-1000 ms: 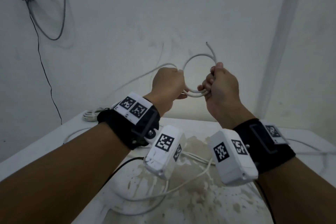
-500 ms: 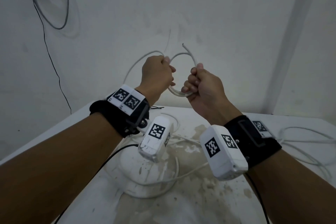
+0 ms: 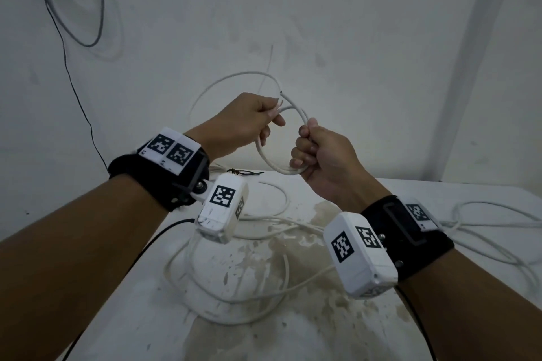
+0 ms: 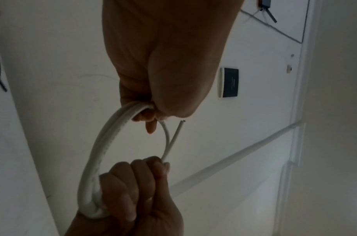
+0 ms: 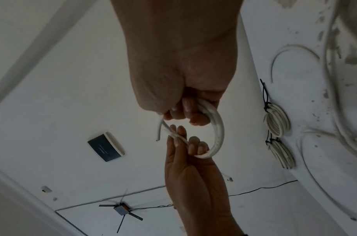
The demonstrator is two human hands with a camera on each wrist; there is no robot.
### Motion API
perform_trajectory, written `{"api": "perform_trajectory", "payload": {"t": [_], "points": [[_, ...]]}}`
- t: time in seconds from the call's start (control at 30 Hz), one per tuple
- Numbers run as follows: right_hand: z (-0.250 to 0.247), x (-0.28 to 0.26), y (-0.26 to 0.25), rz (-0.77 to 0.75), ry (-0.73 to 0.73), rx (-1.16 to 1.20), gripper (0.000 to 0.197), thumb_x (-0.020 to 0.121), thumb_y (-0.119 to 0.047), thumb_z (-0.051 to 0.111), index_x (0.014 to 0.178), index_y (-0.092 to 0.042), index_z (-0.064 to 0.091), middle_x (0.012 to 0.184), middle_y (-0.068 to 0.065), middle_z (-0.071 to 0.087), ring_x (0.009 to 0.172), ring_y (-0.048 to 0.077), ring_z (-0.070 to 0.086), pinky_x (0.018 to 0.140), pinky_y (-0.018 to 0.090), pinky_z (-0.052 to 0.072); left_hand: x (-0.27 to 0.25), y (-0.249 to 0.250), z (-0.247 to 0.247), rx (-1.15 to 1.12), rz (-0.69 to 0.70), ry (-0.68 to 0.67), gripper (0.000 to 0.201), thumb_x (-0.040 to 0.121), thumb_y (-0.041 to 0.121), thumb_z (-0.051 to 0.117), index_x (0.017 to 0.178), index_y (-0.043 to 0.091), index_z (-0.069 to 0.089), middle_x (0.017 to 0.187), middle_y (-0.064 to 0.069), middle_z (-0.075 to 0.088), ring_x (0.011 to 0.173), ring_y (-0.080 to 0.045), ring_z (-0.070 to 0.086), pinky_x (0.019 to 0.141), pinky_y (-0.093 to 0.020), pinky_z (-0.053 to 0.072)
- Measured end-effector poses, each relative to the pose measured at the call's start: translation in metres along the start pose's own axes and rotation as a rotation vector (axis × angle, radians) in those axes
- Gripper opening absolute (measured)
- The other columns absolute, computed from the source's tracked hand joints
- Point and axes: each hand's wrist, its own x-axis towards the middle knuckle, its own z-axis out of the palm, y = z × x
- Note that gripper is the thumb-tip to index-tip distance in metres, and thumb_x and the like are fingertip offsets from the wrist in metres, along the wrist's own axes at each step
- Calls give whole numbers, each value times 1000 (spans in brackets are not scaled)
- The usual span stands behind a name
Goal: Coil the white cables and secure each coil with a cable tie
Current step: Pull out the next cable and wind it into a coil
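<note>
Cable coil (image 3: 271, 160) lower, between closer hands

— From where is the scene seen?
— The head view is aimed forward and down over both forearms. Each wrist view is held close behind its own hand, looking along it.
— What is shared?
— The white cable coil (image 3: 265, 152), between the hands.

Two hands raised at frame centre: left hand (image 3: 246, 120) and right hand (image 3: 319, 152), both closed on one small cable coil (image 3: 272, 161). Two finished tied coils at right of the right wrist view: upper coil (image 5: 277, 119), lower coil (image 5: 282, 153). Loose cables (image 3: 484, 231) on one table (image 3: 381, 337), number unclear. Two wrist cameras.
</note>
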Motion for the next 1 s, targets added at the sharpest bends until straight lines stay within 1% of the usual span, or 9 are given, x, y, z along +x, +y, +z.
{"api": "perform_trajectory", "payload": {"t": [0.13,0.3,0.43,0.57,0.67,0.77,0.83,0.9,1.0], "points": [[0,2,3,11,1,-32,35,108,-26,36,77,-14,47,51,-5,27,45,11,24,43,21,37,1,2,-1,36,-10,-19,25,105,12,44,109,1,66,99,-5,65,59,-12,49,54,-25,49],[1,1,9,40,3,-53,34,108,-26,36,78,-14,47,51,-5,27,44,10,24,43,21,38,-1,-1,5,-11,-32,-24,31,104,28,48,88,4,60,78,-9,46,52,-13,40,48,-25,41],[5,-1,14,50,6,-86,34,108,-27,37,78,-14,47,51,-5,27,44,11,22,45,22,38,-3,-8,13,19,1,123,54,99,47,53,81,-3,60,66,-8,38,50,-17,32,44,-25,33],[7,0,20,47,9,-200,33,108,-29,37,81,-13,48,50,-6,31,42,11,26,46,24,38,-3,-13,15,-32,-11,230,38,100,37,54,90,6,75,61,-4,43,49,-12,34,49,-25,31],[8,2,22,46,55,-272,34,107,-29,40,82,-10,53,52,-3,38,44,12,37,52,31,51,-5,-13,15,-51,-46,253,35,100,31,54,91,5,75,57,3,45,47,-10,35,50,-25,29],[3,10,17,-206,356,-709,29,101,-32,47,88,-11,62,81,3,65,77,23,65,82,44,57,-7,-12,13,13,-50,249,34,100,32,55,90,8,76,61,0,48,49,-10,38,50,-23,33],[-1,15,7,-610,531,-993,17,98,-27,51,101,-15,62,113,4,61,107,25,58,96,39,46,-8,-11,11,116,-22,196,33,100,34,55,88,13,77,67,-8,52,59,-14,44,55,-24,37],[0,22,-5,-842,344,-1270,25,97,-30,45,111,-20,64,129,3,54,121,24,49,103,39,37,-9,-7,11,200,24,130,35,100,36,54,85,14,77,71,-13,52,64,-19,44,60,-29,36],[4,35,-13,-706,113,-1564,47,89,-46,21,90,-26,64,89,-9,67,96,25,58,101,46,37,-8,-2,12,218,78,142,44,100,37,53,77,4,72,66,-12,48,59,-17,39,58,-29,32]]}}
